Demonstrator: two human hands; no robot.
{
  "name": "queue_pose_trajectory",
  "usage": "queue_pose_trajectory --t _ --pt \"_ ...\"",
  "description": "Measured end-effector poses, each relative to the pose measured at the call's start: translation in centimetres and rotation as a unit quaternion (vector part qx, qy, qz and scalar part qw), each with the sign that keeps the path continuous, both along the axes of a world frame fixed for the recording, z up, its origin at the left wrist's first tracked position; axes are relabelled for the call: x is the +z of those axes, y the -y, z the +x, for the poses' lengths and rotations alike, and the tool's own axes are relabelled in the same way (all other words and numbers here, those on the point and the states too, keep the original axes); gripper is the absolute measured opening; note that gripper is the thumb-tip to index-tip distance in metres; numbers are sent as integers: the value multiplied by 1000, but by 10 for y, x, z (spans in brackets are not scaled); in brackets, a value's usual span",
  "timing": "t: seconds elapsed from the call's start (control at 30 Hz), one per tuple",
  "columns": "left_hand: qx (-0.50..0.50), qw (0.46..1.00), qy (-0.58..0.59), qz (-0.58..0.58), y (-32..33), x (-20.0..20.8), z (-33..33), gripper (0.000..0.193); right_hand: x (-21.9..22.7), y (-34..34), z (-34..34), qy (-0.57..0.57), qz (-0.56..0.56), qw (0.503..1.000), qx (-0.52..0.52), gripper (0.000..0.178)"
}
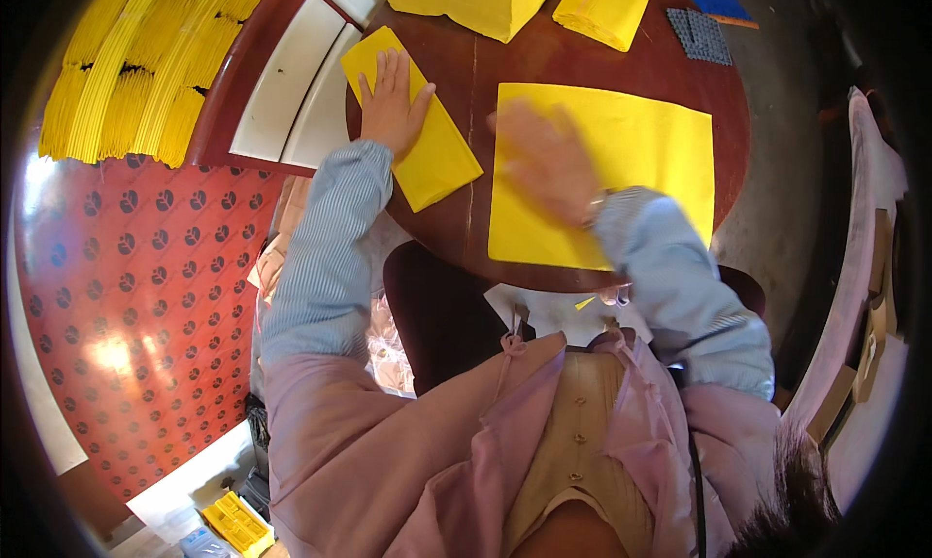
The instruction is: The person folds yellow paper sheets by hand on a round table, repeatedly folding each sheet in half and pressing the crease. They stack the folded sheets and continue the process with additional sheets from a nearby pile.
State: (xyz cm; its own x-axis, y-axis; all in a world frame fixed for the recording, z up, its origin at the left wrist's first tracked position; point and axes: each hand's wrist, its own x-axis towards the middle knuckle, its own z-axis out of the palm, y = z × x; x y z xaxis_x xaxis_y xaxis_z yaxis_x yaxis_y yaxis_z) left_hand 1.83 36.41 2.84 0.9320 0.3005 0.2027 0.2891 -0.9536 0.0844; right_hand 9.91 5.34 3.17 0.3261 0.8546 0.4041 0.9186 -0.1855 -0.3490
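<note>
My left hand [390,107] lies flat with fingers stretched out on a long, narrow folded yellow sheet [437,165], set slantwise at the left of a round dark red table. To its right a large, nearly square yellow sheet [660,165] is spread smooth, its front edge reaching almost to the table's rim. Over the left part of that sheet is my right hand [549,155], smeared by motion. Its fingers are too blurred to read, and whether it touches the sheet I cannot tell. Whether the sheets are paper or cloth does not show.
Farther back on the round table [466,243] sit a large yellow block-like stack [466,0], a folded yellow bundle [607,10] and a grey textured pad [699,36]. Many folded yellow pieces [146,63] are piled at the far left, above a red patterned surface [146,296].
</note>
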Motion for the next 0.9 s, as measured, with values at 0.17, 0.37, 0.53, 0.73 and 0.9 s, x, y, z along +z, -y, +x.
queue_pose_trajectory --t 0.17,0.37,0.53,0.73,0.9 --pt "-95 994 19 -57 82 5 -63 82 -14 120 176 29 78 974 -208 50" --pt "-43 998 -33 -35 100 -5 -65 78 -43 177 347 111 -92 929 -342 58" --pt "-46 997 -61 -34 97 -5 -67 78 -62 163 368 155 -239 868 -408 56" --pt "-84 992 -79 -45 84 0 -69 85 -36 151 364 176 -231 850 -439 40" --pt "-89 990 -93 -56 88 13 -66 85 0 144 363 75 -183 878 -436 34"
